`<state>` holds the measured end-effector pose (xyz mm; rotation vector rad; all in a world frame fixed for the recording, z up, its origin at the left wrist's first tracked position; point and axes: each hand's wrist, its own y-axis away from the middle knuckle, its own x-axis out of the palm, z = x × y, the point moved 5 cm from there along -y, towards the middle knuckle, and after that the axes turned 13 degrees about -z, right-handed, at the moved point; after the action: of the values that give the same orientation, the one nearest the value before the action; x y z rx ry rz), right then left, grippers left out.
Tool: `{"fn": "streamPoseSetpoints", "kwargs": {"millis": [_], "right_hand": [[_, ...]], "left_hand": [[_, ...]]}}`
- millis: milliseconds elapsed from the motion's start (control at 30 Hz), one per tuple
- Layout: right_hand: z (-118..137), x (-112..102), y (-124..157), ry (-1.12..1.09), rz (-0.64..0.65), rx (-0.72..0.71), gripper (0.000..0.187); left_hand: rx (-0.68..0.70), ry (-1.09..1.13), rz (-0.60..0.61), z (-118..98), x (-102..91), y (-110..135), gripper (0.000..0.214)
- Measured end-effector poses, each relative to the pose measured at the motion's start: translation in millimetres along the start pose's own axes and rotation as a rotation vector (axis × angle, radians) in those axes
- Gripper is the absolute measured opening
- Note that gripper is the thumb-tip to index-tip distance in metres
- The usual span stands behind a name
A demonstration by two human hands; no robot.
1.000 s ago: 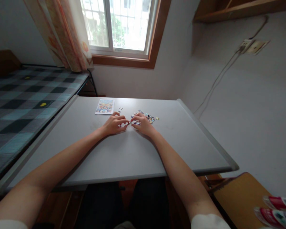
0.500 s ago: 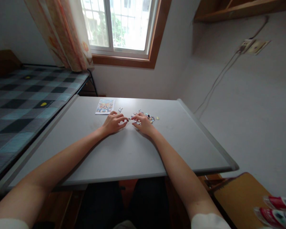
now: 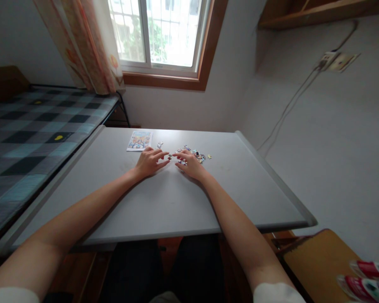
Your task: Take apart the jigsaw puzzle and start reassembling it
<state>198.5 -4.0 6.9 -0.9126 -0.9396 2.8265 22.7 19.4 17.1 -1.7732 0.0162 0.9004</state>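
Note:
A small jigsaw puzzle piece [image 3: 169,157] is at the fingertips of my left hand [image 3: 150,162], between the thumb and index finger. From the other side, the index fingertip of my right hand [image 3: 191,164] reaches to this piece. The right thumb is held apart from that finger, lower down. Behind and beside my right hand lies a heap of loose puzzle pieces [image 3: 199,155], partly hidden by the hand. Several pieces [image 3: 159,144] form a small strip just beyond my left hand. A printed picture sheet [image 3: 140,140] lies flat to its left.
The grey-white table [image 3: 173,202] has raised side edges. One stray piece [image 3: 209,156] lies right of the heap. A checkered bed [image 3: 50,126] stands at left, a window [image 3: 170,33] ahead. A wooden stool [image 3: 316,261] holding red-labelled bottles [image 3: 363,286] is at lower right.
The fingers of both hands have shifted slightly around the small puzzle piece, which now shows more plainly between them. The arms, heap and sheet stay in place.

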Motion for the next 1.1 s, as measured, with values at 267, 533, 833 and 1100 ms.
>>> {"fn": "streamPoseSetpoints", "kwargs": {"millis": [267, 533, 833, 1100], "right_hand": [[2.2, 0.7, 0.6, 0.007, 0.014, -0.007, 0.039], [2.5, 0.3, 0.9, 0.0, 0.002, -0.017, 0.036], [4.6, 0.9, 1.7, -0.022, 0.012, -0.046, 0.034], [5.7, -0.1, 1.5, -0.026, 0.014, -0.053, 0.034]], "left_hand": [[0.061, -0.021, 0.017, -2.6, 2.4, 1.6, 0.027], [0.032, -0.078, 0.007, -5.9, -1.2, -0.5, 0.028], [-0.012, -0.034, 0.04, -5.9, -2.3, -1.5, 0.029], [-0.044, -0.016, 0.071, -1.7, 1.5, 1.2, 0.03]]}}
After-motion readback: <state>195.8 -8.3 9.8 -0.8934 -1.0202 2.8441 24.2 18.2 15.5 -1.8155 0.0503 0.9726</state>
